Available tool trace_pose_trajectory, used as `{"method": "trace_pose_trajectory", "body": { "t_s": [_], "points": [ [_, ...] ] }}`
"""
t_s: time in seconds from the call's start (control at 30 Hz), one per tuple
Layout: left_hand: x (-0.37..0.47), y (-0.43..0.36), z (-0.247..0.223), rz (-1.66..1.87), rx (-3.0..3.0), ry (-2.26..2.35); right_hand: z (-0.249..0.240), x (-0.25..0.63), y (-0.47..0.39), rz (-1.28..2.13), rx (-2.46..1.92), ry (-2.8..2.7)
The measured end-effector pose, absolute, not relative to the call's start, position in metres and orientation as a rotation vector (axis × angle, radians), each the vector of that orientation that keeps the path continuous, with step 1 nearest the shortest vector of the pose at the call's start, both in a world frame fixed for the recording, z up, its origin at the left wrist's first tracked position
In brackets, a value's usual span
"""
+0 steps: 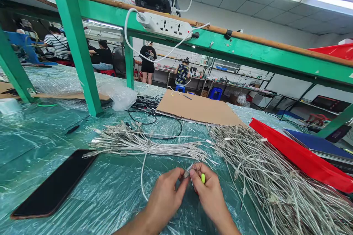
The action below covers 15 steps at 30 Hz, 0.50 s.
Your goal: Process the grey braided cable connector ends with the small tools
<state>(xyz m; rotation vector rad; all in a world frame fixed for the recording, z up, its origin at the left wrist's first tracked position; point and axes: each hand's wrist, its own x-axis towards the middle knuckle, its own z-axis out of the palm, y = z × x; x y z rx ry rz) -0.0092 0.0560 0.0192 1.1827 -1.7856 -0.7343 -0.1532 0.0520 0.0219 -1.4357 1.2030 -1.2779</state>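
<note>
My left hand (168,188) pinches a small clear-and-metal cable connector (188,171) between thumb and fingertips. From the other side, my right hand (208,186) has its thumb and index finger against the same connector. A slim tool with a yellow-green end (203,178) sticks out between the right fingers; the rest of it is hidden in the hand. A white cable (142,176) curves from the bundle toward my left hand, and its end is out of sight. Just beyond lies a bundle of grey-white cables (165,147) with connectors at its left end.
A large heap of loose cables (275,176) spreads at the right beside a red tray (298,154). A black phone (55,185) lies at left. Behind are cardboard (201,108) and black cables (146,106). A green frame carries a power strip (168,25). Several people work farther back.
</note>
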Motion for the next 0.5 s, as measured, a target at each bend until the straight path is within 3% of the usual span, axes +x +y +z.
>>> {"method": "trace_pose_trajectory", "body": {
  "t_s": [0.23, 0.5],
  "points": [
    [-0.004, 0.052, 0.028, -0.730, 1.195, -1.821, 0.022, -0.155, 0.049, -1.251, -1.471, 1.163],
    [0.000, 0.037, 0.022, -1.006, 1.196, -1.636, 0.008, -0.158, 0.036, -1.303, -1.096, 1.152]
  ]
}}
